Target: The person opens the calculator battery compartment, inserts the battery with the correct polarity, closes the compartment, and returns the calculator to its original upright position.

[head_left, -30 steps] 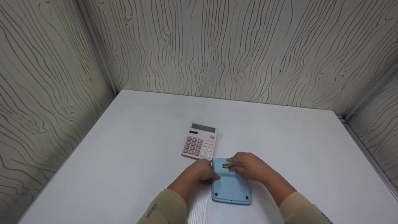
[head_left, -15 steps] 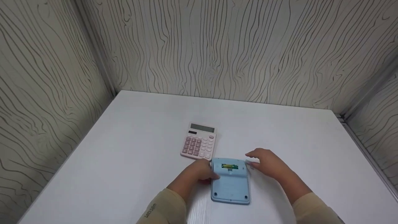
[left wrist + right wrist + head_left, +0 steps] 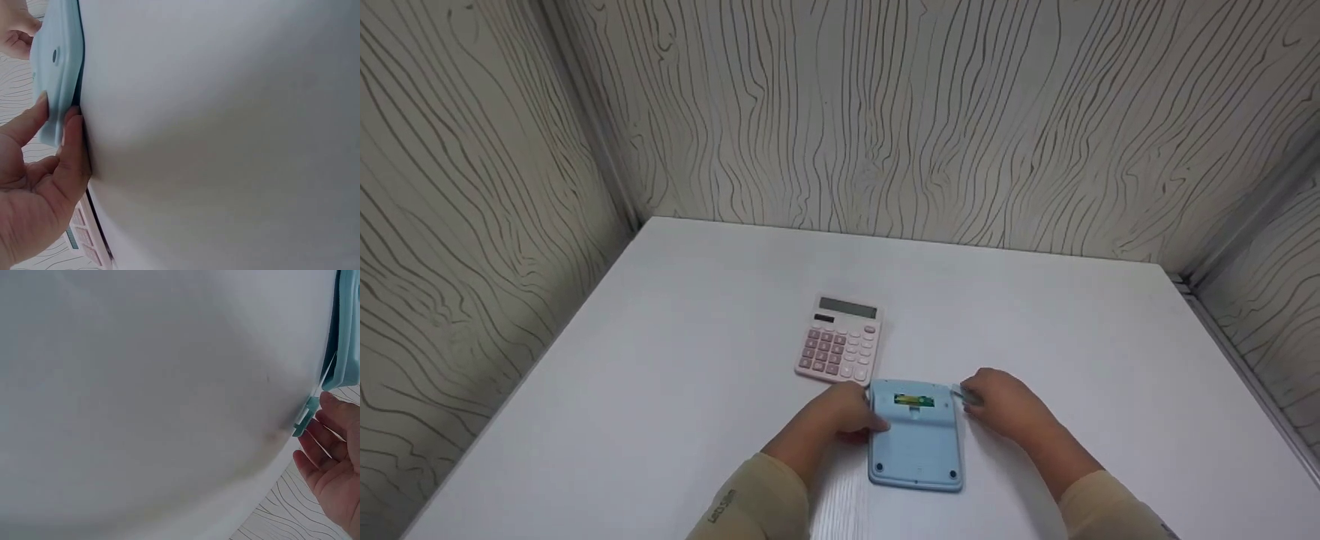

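Note:
A light blue calculator (image 3: 916,450) lies face down, its battery slot uncovered and a yellow-green battery (image 3: 913,400) showing inside. My left hand (image 3: 851,411) grips its left edge; the left wrist view has the thumb on the back and the fingers (image 3: 72,146) underneath. Just off the right edge, my right hand (image 3: 997,397) pinches a small blue battery cover (image 3: 306,417) between thumb and fingers, low over the table. The hand hides part of that cover in the head view.
A pink calculator (image 3: 840,341) lies face up behind the blue one, its near right corner close to my left hand. The white table (image 3: 697,315) meets wood-patterned panels (image 3: 847,112) at the back and sides.
My right hand has drawn back from the battery slot to the calculator's right side, exposing the battery, and its fingers have closed on the cover. My left hand keeps its grip.

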The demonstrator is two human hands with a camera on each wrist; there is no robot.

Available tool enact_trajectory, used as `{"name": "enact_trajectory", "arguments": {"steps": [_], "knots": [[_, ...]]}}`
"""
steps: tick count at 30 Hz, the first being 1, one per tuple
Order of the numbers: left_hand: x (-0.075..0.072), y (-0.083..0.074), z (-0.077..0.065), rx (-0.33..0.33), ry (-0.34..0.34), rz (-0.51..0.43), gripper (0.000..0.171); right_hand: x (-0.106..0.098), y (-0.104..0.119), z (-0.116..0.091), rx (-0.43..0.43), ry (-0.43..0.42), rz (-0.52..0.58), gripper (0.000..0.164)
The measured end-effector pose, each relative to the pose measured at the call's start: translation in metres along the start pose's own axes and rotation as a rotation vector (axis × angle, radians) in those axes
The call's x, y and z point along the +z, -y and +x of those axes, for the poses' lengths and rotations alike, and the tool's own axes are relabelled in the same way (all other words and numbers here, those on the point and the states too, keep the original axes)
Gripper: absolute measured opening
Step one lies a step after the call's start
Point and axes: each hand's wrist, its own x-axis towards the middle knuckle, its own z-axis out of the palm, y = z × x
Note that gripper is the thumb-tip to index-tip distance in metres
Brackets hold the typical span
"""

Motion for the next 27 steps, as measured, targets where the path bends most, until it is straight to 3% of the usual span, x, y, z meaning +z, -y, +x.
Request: {"name": "enact_trajectory", "arguments": {"steps": [10, 18, 27], "knots": [[0.001, 0.001, 0.003, -0.015, 0.007, -0.004, 0.034, 0.004, 0.004, -0.002, -0.009, -0.046, -0.06, 0.023], [0.001, 0.001, 0.004, -0.021, -0.002, 0.011, 0.035, -0.003, 0.001, -0.002, 0.014, -0.079, -0.016, 0.007], [0.001, 0.0, 0.004, -0.019, -0.002, 0.0, 0.033, -0.009, 0.001, 0.0, 0.042, -0.084, 0.018, 0.01]]}}
